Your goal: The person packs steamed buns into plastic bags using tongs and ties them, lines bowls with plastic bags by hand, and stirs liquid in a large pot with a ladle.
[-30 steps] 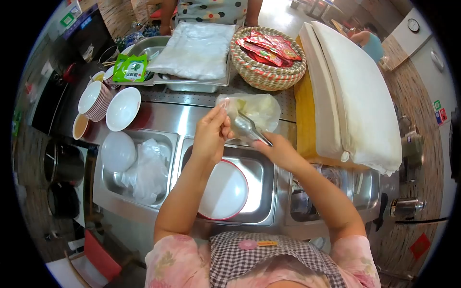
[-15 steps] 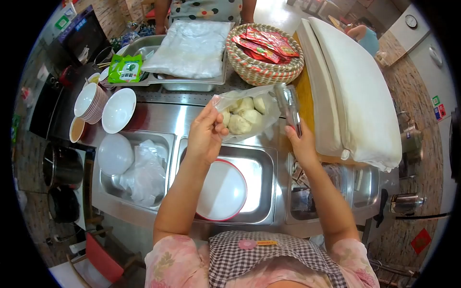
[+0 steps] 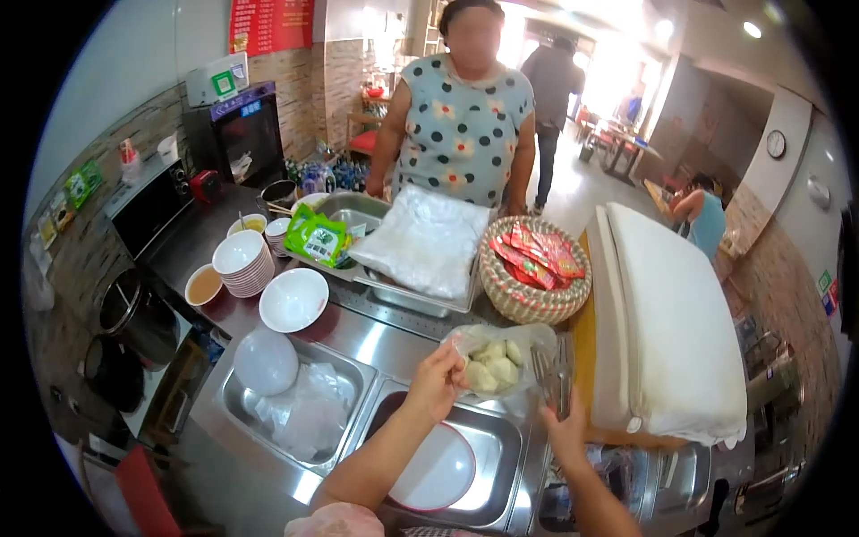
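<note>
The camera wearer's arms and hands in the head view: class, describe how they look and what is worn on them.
The left hand and right hand are ungloved, and no watch or bracelet shows at either wrist. Both forearms are bare. A pale pink sleeve shows on the left arm; the right sleeve is out of frame.

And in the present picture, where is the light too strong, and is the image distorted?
Head view: glare washes out the room's far end; head view: a reflection shines on the steel counter; head view: lines curve and the corners are black; head view: the bag in the left hand is discernible.
</note>
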Tool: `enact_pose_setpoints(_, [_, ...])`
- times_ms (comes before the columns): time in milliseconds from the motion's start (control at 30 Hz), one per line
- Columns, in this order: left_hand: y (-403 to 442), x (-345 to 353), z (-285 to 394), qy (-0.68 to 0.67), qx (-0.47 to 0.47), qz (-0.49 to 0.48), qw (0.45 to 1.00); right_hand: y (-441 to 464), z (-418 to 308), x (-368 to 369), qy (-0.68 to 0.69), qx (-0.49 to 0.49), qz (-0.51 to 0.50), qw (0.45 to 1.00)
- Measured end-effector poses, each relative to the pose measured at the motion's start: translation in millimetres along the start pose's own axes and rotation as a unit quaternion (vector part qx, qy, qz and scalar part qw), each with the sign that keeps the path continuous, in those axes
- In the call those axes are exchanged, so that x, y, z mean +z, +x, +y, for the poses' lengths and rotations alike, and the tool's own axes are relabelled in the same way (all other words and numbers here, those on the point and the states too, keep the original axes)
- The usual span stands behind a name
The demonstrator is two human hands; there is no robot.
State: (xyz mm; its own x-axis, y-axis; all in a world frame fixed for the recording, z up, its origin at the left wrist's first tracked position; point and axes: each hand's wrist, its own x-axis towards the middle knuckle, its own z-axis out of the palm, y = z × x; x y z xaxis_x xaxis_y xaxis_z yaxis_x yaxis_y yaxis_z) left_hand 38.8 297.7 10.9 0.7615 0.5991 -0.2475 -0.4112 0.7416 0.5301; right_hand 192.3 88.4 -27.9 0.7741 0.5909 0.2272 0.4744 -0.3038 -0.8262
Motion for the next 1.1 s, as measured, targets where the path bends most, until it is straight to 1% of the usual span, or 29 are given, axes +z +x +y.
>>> enact_pose_setpoints(133, [-3.9,-3.4,-3.2,-0.009,-0.003,0.001,1.000,-14.2,-13.1,-6.7,-0.006,-0.012,0.021,1.000])
enact_pose_setpoints(233, [-5.9,-5.3,-5.1,-0.010,0.002,0.015,1.000,-22.1,-17.2,-13.1,0.026,0.017,0.005,1.000])
enact_pose_setpoints(300, [-0.8,-13.5,-6.8,0.016,0.014,-0.018,1.000,-22.6,-3.5,-15.9,0.047,-0.024,-0.008,0.999])
enact_pose_setpoints(333, [0.0,-16.9,-11.8,0.019,0.026,-0.002,0.999,-25.2,6.3,-15.8,0.019,-0.024,0.001,1.000])
enact_pose_setpoints(367, [0.7,-18.1,-12.7,-0.001,0.027,0.010,1.000,-26.4,-12.5,-21.9,0.073,0.006,-0.047,0.996])
enact_pose_setpoints(400, [-2.0,-16.4,-9.0,-0.007,0.018,-0.005,1.000,-27.5,-21.1,-23.7,-0.014,-0.032,-0.040,0.999])
enact_pose_setpoints(433, [-4.7,-13.1,-6.0,-0.016,0.013,-0.012,1.000,-27.2,-18.8,-22.1,-0.017,-0.052,-0.038,0.998])
enact_pose_setpoints(467, [-4.8,-12.4,-3.6,-0.020,0.008,-0.015,1.000,-25.1,-25.6,-23.2,-0.070,-0.089,-0.041,0.993])
enact_pose_setpoints(533, [-2.0,-14.8,-3.9,-0.021,0.007,-0.034,0.999,-20.2,-32.7,-22.7,-0.145,-0.074,-0.082,0.983])
enact_pose_setpoints(633, [0.3,-13.3,-3.5,-0.029,0.000,-0.048,0.998,-0.2,-47.4,-17.0,-0.290,-0.059,-0.113,0.948])
enact_pose_setpoints(733, [4.4,-13.3,-4.0,-0.031,0.005,-0.069,0.997,30.0,-35.3,-4.5,-0.351,-0.135,-0.084,0.923])
enact_pose_setpoints(833, [10.4,-11.0,-2.3,-0.028,0.011,-0.067,0.997,45.4,-39.5,4.6,-0.468,-0.089,-0.132,0.869])
enact_pose_setpoints(933, [13.1,-8.1,-0.2,-0.032,0.007,-0.060,0.998,41.9,-36.8,4.1,-0.473,-0.121,-0.173,0.855])
enact_pose_setpoints(1100, [12.9,-13.2,-8.2,-0.034,0.011,-0.068,0.997,27.0,-42.7,-9.7,-0.449,-0.130,-0.187,0.864])
